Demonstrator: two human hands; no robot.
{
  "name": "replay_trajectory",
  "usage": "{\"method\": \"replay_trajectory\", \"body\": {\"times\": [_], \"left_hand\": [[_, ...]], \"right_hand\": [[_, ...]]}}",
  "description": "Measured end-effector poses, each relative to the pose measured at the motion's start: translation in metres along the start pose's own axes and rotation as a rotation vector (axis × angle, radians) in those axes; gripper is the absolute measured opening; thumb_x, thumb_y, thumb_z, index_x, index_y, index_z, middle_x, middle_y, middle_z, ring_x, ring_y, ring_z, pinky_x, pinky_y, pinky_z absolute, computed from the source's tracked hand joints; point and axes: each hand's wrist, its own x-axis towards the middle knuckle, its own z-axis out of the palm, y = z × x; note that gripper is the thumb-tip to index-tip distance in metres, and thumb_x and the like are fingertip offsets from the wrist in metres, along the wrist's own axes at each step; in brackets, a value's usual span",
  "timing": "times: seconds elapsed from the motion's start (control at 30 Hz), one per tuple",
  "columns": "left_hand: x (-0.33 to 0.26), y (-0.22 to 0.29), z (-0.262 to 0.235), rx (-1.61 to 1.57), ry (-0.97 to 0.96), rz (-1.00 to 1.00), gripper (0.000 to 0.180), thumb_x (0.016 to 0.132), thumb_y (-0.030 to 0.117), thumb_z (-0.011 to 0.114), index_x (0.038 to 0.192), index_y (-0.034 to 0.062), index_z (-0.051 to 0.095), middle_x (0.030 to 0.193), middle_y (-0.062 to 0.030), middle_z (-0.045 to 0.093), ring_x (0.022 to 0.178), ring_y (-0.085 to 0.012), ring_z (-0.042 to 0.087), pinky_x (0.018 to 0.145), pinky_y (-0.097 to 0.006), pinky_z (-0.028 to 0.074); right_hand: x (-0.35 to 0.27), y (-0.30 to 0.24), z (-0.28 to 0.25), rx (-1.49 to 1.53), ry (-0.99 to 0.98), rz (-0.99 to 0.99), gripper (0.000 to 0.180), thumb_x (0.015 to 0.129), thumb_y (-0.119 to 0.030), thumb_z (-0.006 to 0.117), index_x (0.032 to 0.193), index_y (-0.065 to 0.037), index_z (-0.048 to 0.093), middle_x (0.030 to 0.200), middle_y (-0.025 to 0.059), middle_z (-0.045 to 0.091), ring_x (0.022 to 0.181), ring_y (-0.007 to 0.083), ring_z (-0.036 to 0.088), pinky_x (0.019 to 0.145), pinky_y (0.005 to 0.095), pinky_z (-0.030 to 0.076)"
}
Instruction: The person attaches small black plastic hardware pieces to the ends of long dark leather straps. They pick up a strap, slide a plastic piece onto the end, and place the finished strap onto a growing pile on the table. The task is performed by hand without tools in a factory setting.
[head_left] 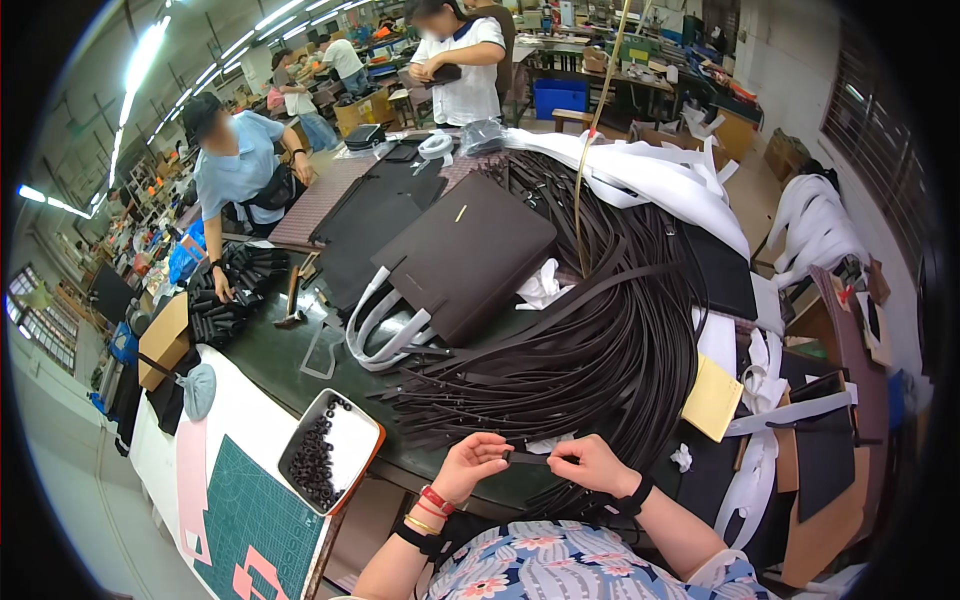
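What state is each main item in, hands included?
Left hand: pinching dark strip
Right hand: pinching the same strip
Straps: loosely piled
Handbag: lying down, handles wrapped
Tray: open, partly filled
Black parts: loose, heaped inside
Hammer: lying down
Cutting mat: flat, partly covered

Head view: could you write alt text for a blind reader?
A left hand and right hand pinch a narrow dark strap beside a heap of long dark-brown straps. Beyond lies a dark-brown handbag with pale-wrapped handles.

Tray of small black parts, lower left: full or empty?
Partly full: the small black parts heap along its left side, while much of the tray's right side shows bare white.
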Motion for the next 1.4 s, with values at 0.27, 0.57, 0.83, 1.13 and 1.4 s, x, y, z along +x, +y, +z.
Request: {"method": "replay_trajectory", "body": {"times": [0.27,0.57,0.83,1.13,1.4], "left_hand": [[0.0,-0.021,0.002,-0.177,0.061,-0.044,0.029,0.085,-0.006,0.066,0.112,0.0025,0.06,0.114,-0.0114,0.066,0.101,-0.0156,0.065,0.092,-0.028,0.054],[-0.007,-0.032,0.007,-0.154,0.075,-0.059,0.027,0.088,-0.002,0.067,0.115,0.0002,0.064,0.113,-0.0083,0.067,0.099,-0.013,0.064,0.089,-0.027,0.052],[-0.004,-0.048,0.014,-0.23,0.013,-0.183,0.025,0.093,0.001,0.062,0.118,0.0004,0.063,0.11,-0.0078,0.067,0.099,-0.0142,0.065,0.092,-0.027,0.054],[0.018,-0.045,0.025,-0.018,0.033,-0.141,0.025,0.092,0.006,0.065,0.117,0.0009,0.065,0.11,-0.0068,0.067,0.1,-0.0141,0.064,0.09,-0.026,0.053],[0.022,-0.049,0.036,-0.226,0.127,-0.237,0.025,0.093,0.008,0.064,0.117,0.0003,0.065,0.112,-0.0064,0.067,0.1,-0.0122,0.063,0.092,-0.025,0.052]], "right_hand": [[0.0,-0.007,-0.002,-0.028,-0.064,0.02,0.02,0.088,-0.026,0.064,0.085,-0.008,0.071,0.063,0.009,0.062,0.053,0.0224,0.059,0.054,0.032,0.046],[-0.005,0.01,0.018,0.007,-0.019,0.007,0.02,0.086,-0.025,0.065,0.084,-0.007,0.072,0.067,0.0106,0.065,0.057,0.024,0.063,0.056,0.0324,0.048],[0.004,0.012,0.031,-0.097,-0.05,-0.069,0.021,0.087,-0.024,0.067,0.091,-0.004,0.07,0.074,0.0106,0.068,0.065,0.02,0.066,0.06,0.0325,0.049],[0.006,0.032,0.017,-0.234,-0.004,-0.25,0.022,0.089,-0.02,0.065,0.104,-0.004,0.063,0.087,0.0156,0.068,0.082,0.0335,0.067,0.07,0.0385,0.053],[0.0,0.029,0.017,-0.095,0.123,-0.153,0.027,0.082,-0.012,0.076,0.101,-0.001,0.059,0.093,0.0125,0.068,0.083,0.0247,0.069,0.074,0.0331,0.056]]}}
